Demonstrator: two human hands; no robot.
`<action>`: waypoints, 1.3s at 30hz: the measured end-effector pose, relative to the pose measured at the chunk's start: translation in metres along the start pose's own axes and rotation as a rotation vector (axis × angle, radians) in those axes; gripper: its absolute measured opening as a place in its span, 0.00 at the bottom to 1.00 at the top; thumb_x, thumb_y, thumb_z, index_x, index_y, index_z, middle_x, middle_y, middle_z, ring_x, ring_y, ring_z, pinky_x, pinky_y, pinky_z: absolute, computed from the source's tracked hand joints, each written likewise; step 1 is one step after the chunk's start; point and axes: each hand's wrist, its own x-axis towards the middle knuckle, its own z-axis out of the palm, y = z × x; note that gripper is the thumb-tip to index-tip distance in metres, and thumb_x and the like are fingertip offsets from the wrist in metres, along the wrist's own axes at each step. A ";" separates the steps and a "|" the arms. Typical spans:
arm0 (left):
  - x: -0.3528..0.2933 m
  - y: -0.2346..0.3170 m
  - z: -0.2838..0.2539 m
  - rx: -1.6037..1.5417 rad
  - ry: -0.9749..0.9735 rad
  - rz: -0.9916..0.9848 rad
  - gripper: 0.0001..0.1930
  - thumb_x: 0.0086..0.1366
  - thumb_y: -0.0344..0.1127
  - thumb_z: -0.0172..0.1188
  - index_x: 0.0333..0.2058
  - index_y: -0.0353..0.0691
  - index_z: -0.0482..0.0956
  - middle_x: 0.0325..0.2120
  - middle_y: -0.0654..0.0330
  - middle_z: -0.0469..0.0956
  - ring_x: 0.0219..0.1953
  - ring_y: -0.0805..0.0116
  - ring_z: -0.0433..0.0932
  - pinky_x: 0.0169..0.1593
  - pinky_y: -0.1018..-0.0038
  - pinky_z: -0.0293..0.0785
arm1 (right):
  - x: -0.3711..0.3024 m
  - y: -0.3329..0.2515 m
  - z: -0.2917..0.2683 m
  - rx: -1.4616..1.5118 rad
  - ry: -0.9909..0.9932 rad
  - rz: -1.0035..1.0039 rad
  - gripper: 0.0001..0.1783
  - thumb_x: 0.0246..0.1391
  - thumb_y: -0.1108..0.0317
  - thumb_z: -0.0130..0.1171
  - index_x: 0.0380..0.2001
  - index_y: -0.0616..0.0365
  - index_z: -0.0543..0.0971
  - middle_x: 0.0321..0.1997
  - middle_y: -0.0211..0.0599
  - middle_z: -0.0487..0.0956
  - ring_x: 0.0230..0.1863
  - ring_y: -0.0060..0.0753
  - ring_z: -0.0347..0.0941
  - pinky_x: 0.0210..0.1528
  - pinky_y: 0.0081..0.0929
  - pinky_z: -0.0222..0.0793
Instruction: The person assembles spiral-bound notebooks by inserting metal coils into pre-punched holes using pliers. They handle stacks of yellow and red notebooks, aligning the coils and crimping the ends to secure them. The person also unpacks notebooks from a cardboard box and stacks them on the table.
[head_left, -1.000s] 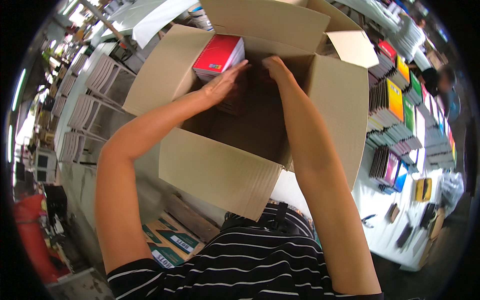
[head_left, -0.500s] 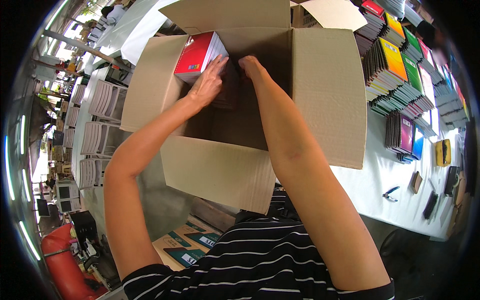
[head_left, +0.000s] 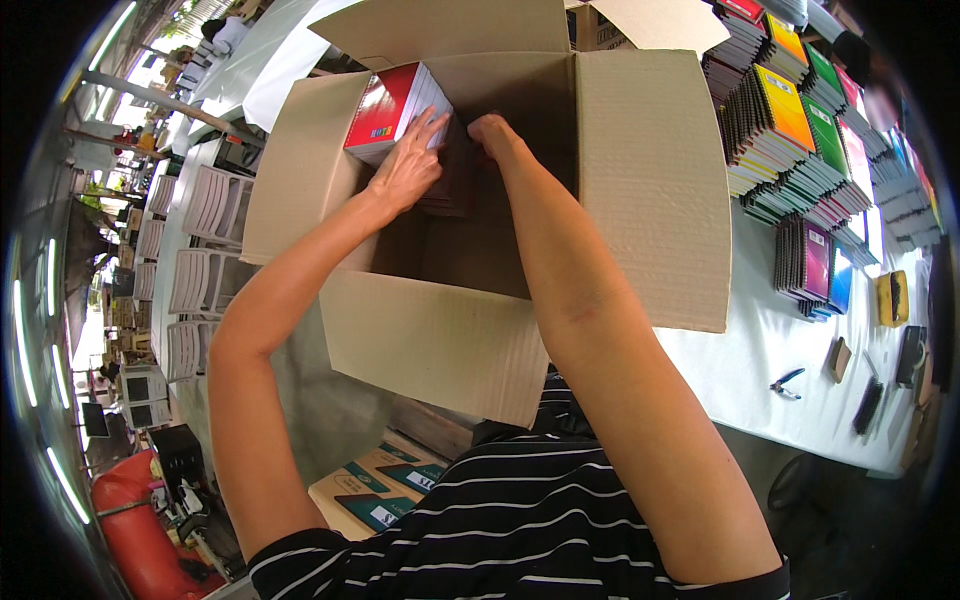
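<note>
A large open cardboard box (head_left: 655, 190) stands before me with its flaps folded outward. At its left far corner sits a stack of red-covered notebooks (head_left: 385, 105), page edges facing right. My left hand (head_left: 408, 165) lies against the side of that stack, fingers stretched and slightly apart. Below the hand, more of the notebooks' side shows darkly inside the box. My right hand (head_left: 492, 135) reaches into the box just right of the stack, its fingers curled in. Shadow hides the fingertips and whatever they may hold.
To the right, a white table (head_left: 700, 375) bears stacks of spiral notebooks (head_left: 775, 125) in several colours, pliers (head_left: 787, 383), a brush (head_left: 868, 405) and a yellow sponge-like block (head_left: 892, 298). White chairs (head_left: 205, 285) line the left. Printed cartons (head_left: 375, 485) lie below the box.
Both hands stay at nearly the same places by the red notebooks. My right hand has shifted slightly left, toward the stack. The view has moved a little.
</note>
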 end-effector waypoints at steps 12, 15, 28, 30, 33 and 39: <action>0.014 0.000 -0.007 0.087 0.058 -0.011 0.10 0.50 0.38 0.58 0.29 0.50 0.87 0.35 0.62 0.84 0.65 0.55 0.60 0.71 0.50 0.36 | 0.019 0.011 -0.007 0.200 0.004 -0.027 0.13 0.52 0.67 0.49 0.33 0.63 0.80 0.33 0.49 0.81 0.33 0.46 0.79 0.36 0.46 0.76; 0.011 0.002 -0.005 0.063 0.021 -0.040 0.08 0.50 0.38 0.59 0.25 0.51 0.87 0.31 0.63 0.84 0.65 0.55 0.60 0.71 0.48 0.36 | 0.028 0.005 0.006 0.291 0.011 -0.020 0.15 0.51 0.65 0.50 0.32 0.64 0.81 0.32 0.51 0.81 0.38 0.47 0.80 0.42 0.45 0.75; -0.018 0.008 0.013 -0.275 0.185 -0.254 0.09 0.51 0.34 0.60 0.29 0.39 0.86 0.62 0.49 0.60 0.67 0.51 0.53 0.71 0.57 0.45 | -0.063 -0.032 0.026 0.640 0.014 0.005 0.22 0.61 0.55 0.48 0.48 0.62 0.75 0.47 0.51 0.77 0.47 0.53 0.75 0.42 0.53 0.74; -0.027 0.008 0.010 -0.157 0.246 -0.204 0.11 0.51 0.33 0.60 0.32 0.36 0.85 0.55 0.49 0.69 0.67 0.53 0.54 0.70 0.56 0.47 | -0.059 -0.040 0.028 0.693 -0.029 -0.081 0.32 0.63 0.45 0.44 0.54 0.64 0.72 0.54 0.53 0.74 0.52 0.53 0.73 0.47 0.50 0.72; -0.003 0.004 -0.077 -0.059 0.317 -0.089 0.14 0.51 0.33 0.61 0.37 0.38 0.85 0.48 0.53 0.77 0.67 0.55 0.56 0.68 0.50 0.50 | 0.007 -0.013 -0.030 0.743 -0.079 -0.233 0.43 0.61 0.33 0.35 0.59 0.62 0.67 0.60 0.51 0.70 0.56 0.51 0.69 0.51 0.52 0.69; -0.065 -0.025 -0.053 -0.335 0.677 -0.605 0.29 0.65 0.47 0.54 0.64 0.52 0.63 0.60 0.64 0.68 0.64 0.52 0.62 0.62 0.42 0.53 | -0.048 -0.038 0.008 0.940 -0.208 -0.096 0.55 0.52 0.23 0.31 0.64 0.63 0.60 0.67 0.50 0.60 0.67 0.48 0.55 0.61 0.53 0.57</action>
